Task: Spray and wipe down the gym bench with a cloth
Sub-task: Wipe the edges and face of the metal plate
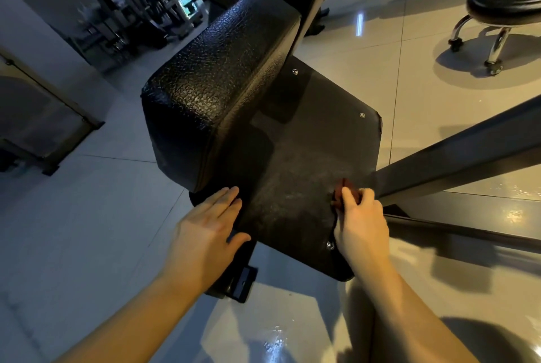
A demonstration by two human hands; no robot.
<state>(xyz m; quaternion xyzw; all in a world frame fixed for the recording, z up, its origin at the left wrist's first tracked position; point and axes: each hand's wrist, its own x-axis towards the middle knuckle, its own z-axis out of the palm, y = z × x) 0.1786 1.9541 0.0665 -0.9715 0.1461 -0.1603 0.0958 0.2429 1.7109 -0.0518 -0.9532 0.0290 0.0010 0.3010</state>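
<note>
Two hands are at the gym bench (210, 84): your left hand (209, 228) lies flat and open on its near edge, and your right hand (361, 222) bunches the reddish cloth (341, 190) against the dark surface (307, 143). The cloth looks limp and light, so keep it balled in your fingers.

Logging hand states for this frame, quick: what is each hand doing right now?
Left hand: open, fingers straight, resting on the bench.
Right hand: closed round a reddish cloth, pressed to the bench.

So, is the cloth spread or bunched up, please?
Bunched up: fingers of the right hand curl round the reddish cloth on the bench.
</note>
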